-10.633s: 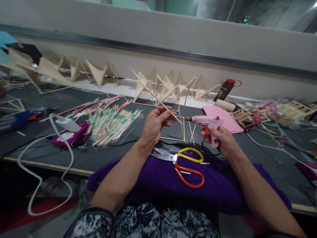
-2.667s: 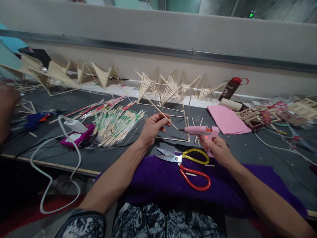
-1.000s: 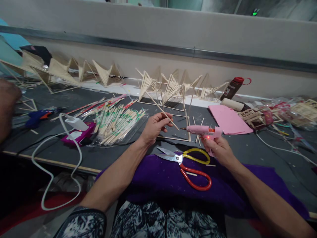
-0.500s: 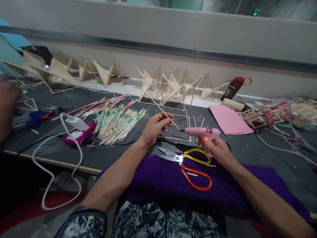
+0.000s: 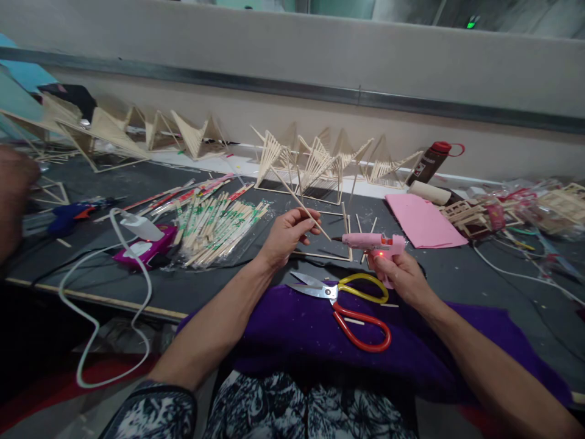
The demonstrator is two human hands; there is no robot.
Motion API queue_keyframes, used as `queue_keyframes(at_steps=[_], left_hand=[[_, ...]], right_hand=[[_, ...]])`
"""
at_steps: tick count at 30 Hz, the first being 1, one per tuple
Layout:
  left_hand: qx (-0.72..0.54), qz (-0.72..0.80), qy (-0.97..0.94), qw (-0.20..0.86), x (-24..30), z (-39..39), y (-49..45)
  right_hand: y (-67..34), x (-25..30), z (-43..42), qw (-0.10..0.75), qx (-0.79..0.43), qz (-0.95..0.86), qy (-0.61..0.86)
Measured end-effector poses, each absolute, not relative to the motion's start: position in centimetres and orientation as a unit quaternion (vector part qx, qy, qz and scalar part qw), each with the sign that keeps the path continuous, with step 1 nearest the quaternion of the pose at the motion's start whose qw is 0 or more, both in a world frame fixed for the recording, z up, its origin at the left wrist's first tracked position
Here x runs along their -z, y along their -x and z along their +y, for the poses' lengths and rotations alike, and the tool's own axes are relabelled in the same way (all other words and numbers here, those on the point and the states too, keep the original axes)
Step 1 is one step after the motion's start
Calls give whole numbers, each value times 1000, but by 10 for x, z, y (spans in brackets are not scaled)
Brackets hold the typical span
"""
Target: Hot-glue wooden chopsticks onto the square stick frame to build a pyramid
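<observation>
Packed sticks [image 5: 223, 230] lie left of the left hand [image 5: 284, 238], whose fingertips pinch 1 thin stick [image 5: 288, 189]; beyond them, its end sits at the nozzle [image 5: 337, 238], contact unclear. The pink glue gun [image 5: 361, 241] fills the curled fingers of the right hand [image 5: 404, 274]. Apparently gluing the tip; next calls for steady aim.

Place: we log model-making workshop. Evidence we see: long dark workbench [image 5: 461, 277] against wall [image 5: 292, 55], row of stick models [image 5: 190, 135] at back, heap of wooden sticks [image 5: 219, 235] in clear plastic, pink hot-glue gun [image 5: 365, 241], blue glue gun [image 5: 67, 218], scissors [image 5: 328, 292], stick offcuts [image 5: 354, 321].
</observation>
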State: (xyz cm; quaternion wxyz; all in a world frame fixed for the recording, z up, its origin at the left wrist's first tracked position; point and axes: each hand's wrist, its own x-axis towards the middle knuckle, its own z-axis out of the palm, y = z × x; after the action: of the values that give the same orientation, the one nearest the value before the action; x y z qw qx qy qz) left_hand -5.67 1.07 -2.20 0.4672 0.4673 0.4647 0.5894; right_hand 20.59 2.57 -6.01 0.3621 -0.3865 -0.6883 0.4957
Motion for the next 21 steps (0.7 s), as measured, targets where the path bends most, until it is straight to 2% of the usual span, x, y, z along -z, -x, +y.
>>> queue_keyframes(at_steps=[5,13,21], left_hand=[[-588,466,-468,467,22,11,56],[-590,462,-467,470,23,11,56],[-590,464,-467,467,22,10,56]], right_hand=[[-206,56,25,379,-503,-678,380],[-207,65,28,331,-507,-696,386],[-210,63,27,371,-509,-668,397]])
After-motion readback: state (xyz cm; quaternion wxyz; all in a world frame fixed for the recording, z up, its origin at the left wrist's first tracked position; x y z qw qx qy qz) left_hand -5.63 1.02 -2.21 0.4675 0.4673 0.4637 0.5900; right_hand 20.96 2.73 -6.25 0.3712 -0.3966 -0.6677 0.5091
